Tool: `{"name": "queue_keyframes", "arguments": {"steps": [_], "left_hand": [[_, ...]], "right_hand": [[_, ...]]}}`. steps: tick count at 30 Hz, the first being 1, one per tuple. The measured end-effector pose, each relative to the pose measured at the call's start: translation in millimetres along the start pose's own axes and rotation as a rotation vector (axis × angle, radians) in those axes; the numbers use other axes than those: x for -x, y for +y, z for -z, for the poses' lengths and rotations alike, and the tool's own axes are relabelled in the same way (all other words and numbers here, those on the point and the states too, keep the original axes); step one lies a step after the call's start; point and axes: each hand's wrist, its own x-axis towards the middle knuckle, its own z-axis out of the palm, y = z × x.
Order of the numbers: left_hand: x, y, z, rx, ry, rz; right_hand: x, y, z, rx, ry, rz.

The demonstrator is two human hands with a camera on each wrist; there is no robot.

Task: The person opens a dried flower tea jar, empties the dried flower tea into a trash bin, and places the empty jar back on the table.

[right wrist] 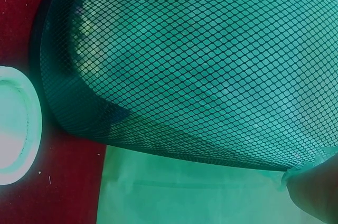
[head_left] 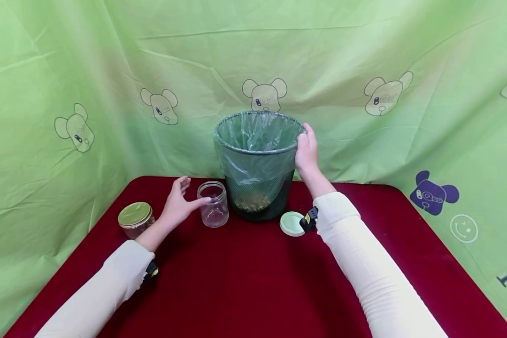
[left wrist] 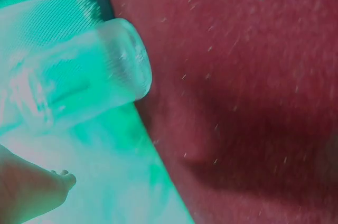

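Observation:
At the left side of the glass jar [head_left: 214,213] is my left hand [head_left: 180,204], its thumb apart from its fingers and stretched toward the jar's rim. The jar stands upright without a lid; the left wrist view shows its clear wall [left wrist: 100,71] with part of the hand [left wrist: 31,187] below. My right hand [head_left: 307,150] grips the right rim of a black mesh wastebasket [head_left: 259,183] lined with a clear plastic bag. Some pale brownish stuff shows through the mesh at the bottom. In the right wrist view the mesh [right wrist: 200,76] fills most of the picture.
A pale green lid [head_left: 292,224] lies on the dark red tablecloth [head_left: 245,281], right of the wastebasket. Behind the left forearm stands another jar with a green-gold lid [head_left: 134,214]. A green printed curtain [head_left: 203,51] hangs close behind the table. Small pale specks dot the cloth.

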Motion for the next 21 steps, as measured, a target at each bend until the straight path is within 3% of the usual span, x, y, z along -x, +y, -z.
{"name": "queue_keyframes", "arguments": {"steps": [10, 16, 21], "left_hand": [[3.4, 3.0, 36.7, -0.066, 0.09, -0.029], [10.1, -5.4, 60.1, -0.1, 0.139, -0.003], [20.6, -16.6, 81.5, -0.162, 0.158, 0.059]], "right_hand": [[1.0, -2, 1, 0.012, 0.007, 0.006], [2.1, -3, 1, 0.008, 0.008, 0.005], [2.6, -3, 0, -0.001, 0.005, 0.001]]}}
